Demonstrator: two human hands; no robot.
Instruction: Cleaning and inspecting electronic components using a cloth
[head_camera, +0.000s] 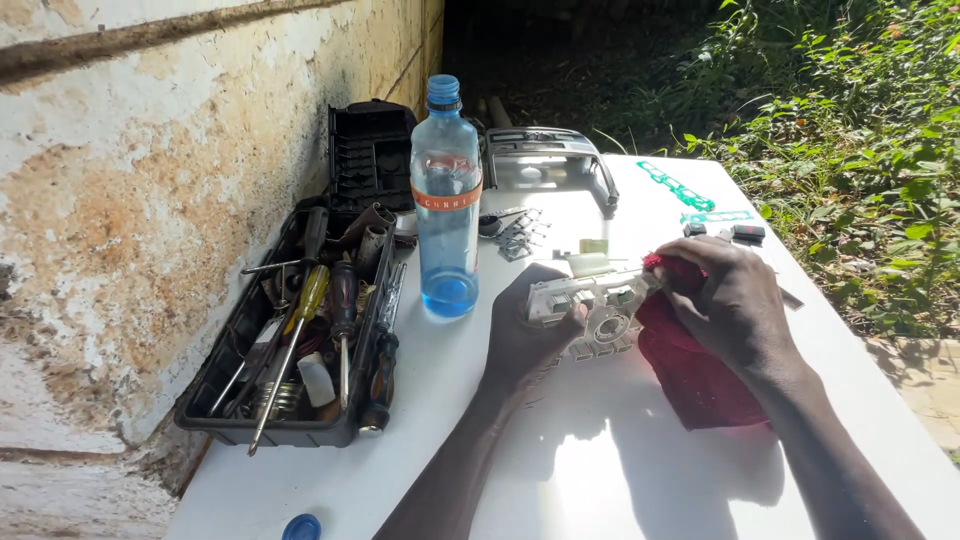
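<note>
At frame centre on the white surface (600, 470), the left hand (530, 335) clamps a white plastic switch-like part (590, 300). The right hand (725, 300) presses a dark red cloth (700, 385) to its end: wiping seems underway; turning the part likely follows.

**Outdoor worktable beside a weathered wall**

A white table (600, 470) stands outdoors in hard sunlight, which throws sharp shadows across its top. Along its left edge runs a plastered wall (130, 200), cream and white, stained rust-brown and flaking, with a dark groove near the top. Beyond the far edge the ground falls into deep shade. Green weeds and leafy plants (850, 130) crowd the right side, and a patch of bare, sunlit ground (930, 380) shows by the table's right edge.
</note>
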